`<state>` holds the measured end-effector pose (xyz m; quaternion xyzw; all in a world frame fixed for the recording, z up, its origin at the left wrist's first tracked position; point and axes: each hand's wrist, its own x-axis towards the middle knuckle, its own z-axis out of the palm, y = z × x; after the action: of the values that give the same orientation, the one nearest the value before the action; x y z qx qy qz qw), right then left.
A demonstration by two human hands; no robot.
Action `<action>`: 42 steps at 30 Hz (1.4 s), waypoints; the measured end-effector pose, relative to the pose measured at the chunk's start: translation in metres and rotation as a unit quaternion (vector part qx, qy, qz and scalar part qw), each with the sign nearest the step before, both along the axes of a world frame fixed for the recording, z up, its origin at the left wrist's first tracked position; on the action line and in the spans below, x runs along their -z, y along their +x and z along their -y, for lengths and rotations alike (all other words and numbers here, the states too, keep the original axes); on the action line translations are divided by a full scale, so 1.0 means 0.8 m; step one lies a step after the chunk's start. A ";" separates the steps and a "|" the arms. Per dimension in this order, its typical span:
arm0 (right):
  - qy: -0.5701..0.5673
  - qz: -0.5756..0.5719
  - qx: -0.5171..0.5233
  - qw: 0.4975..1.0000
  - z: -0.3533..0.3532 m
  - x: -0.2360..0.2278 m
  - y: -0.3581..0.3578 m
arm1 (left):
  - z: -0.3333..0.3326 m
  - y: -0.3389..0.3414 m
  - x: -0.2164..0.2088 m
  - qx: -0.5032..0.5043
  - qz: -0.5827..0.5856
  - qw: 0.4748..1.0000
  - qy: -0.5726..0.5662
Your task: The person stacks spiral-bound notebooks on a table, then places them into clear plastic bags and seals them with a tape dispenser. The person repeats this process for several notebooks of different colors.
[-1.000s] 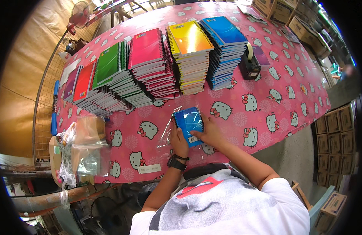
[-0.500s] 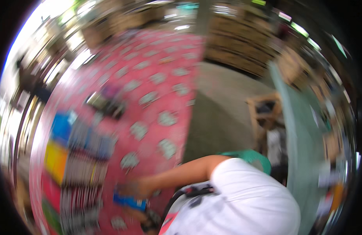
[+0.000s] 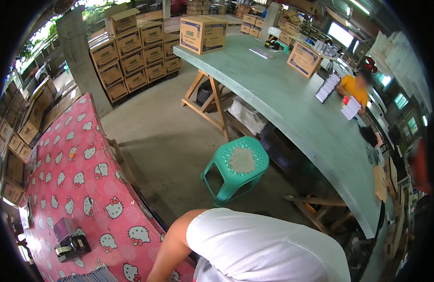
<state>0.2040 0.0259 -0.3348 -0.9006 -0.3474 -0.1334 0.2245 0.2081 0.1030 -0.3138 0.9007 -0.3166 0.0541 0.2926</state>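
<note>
Both my hands lie outside the head view. Only my right arm (image 3: 173, 244) shows, bare below a white sleeve, reaching down over the edge of the pink patterned tabletop (image 3: 116, 230) and out at the lower rim. What either hand holds cannot be seen. On the pink surface, left of the arm, stands a black tape dispenser (image 3: 72, 247) with a roll of tape. Just behind it is a small purple block-like stack (image 3: 64, 229). A row of spiral-bound notebooks (image 3: 87, 276) is partly cut off at the bottom.
A green plastic stool (image 3: 235, 171) stands right of the pink table. Beyond it runs a long green table (image 3: 273, 89) on wooden trestles, with a carton (image 3: 203, 35) at its far end. A person in yellow (image 3: 355, 89) sits there beside notebooks. Stacked cartons (image 3: 132, 63) stand behind.
The view has swung to the right. My hands, one of them at a blue object on the pink table, have left the picture, as have most of the coloured notebook stacks.
</note>
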 end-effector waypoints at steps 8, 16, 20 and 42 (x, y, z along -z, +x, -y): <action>-0.072 0.067 0.016 0.995 -0.003 -0.003 0.021 | 0.001 0.016 -0.009 0.008 0.007 1.000 0.012; -0.028 0.004 0.032 0.999 -0.032 -0.065 0.005 | -0.009 0.030 -0.012 -0.004 0.011 1.000 0.022; 0.111 -0.074 0.011 0.991 -0.057 -0.043 0.039 | -0.014 0.037 -0.015 -0.003 0.020 1.000 0.018; 0.103 -0.320 0.165 0.927 -0.061 -0.077 0.024 | -0.206 0.097 -0.023 -0.142 0.060 0.985 -0.076</action>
<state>0.2233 0.0745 -0.2734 -0.9120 -0.0883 0.0918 0.3899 0.2855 0.2680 -0.2951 0.9066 -0.1972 0.1729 0.3305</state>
